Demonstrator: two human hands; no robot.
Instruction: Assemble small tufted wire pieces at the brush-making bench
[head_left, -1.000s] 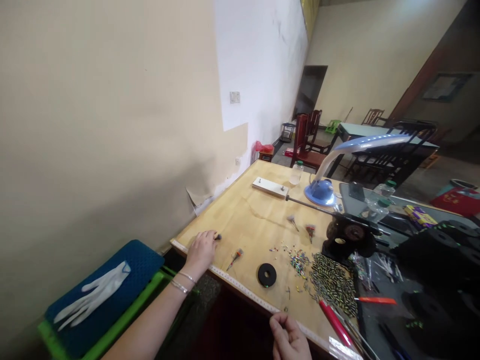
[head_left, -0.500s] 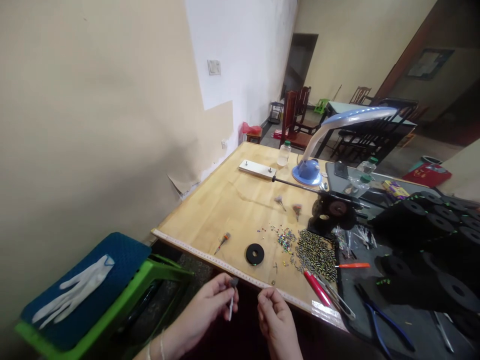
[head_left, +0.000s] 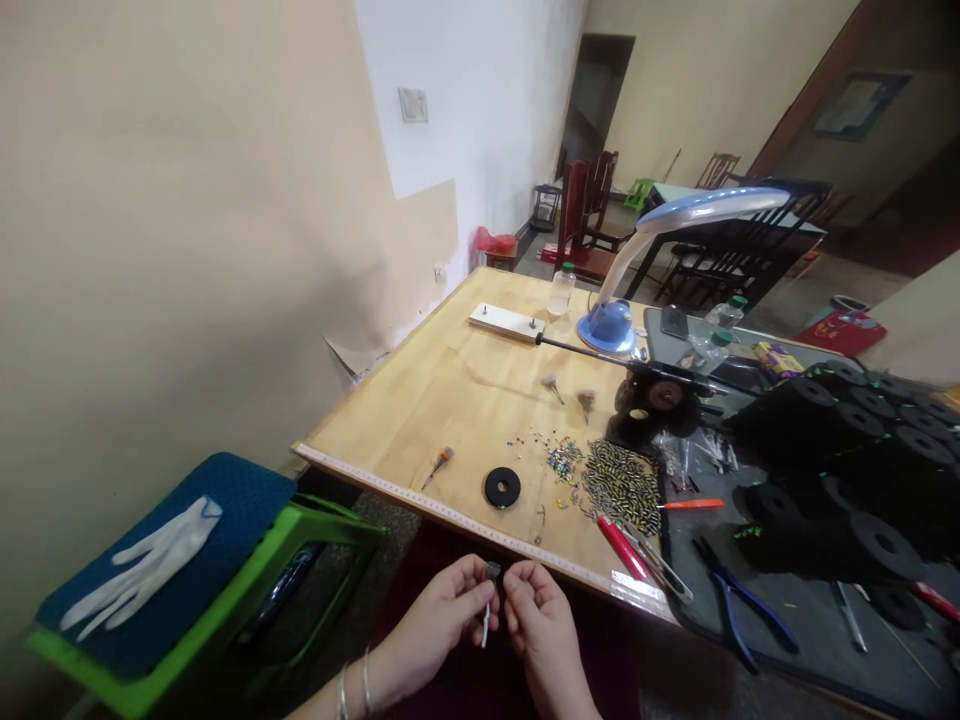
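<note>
My left hand (head_left: 441,618) and my right hand (head_left: 538,622) meet in front of the near edge of the wooden table (head_left: 457,400), below it. The left hand pinches a small pin-like piece (head_left: 489,590) with a dark head and a pale stem hanging down. The right hand's fingertips are closed and pinched against the head of that same piece. On the table lie a black ring (head_left: 502,487), a heap of striped beads (head_left: 622,485), scattered coloured beads (head_left: 560,460) and a small orange-tipped tool (head_left: 437,465).
A blue desk lamp (head_left: 611,325), a wooden block with pegs (head_left: 506,322), a small bottle (head_left: 560,291), red-handled pliers (head_left: 626,547) and blue pliers (head_left: 739,600) are on the table. Black spools (head_left: 847,450) are stacked at right. A green stool (head_left: 300,535) with a white glove (head_left: 142,570) stands at left.
My left hand left the table's left edge, carrying the small piece down to my lap. Both hands have come together on it. The view has tilted down and right.
</note>
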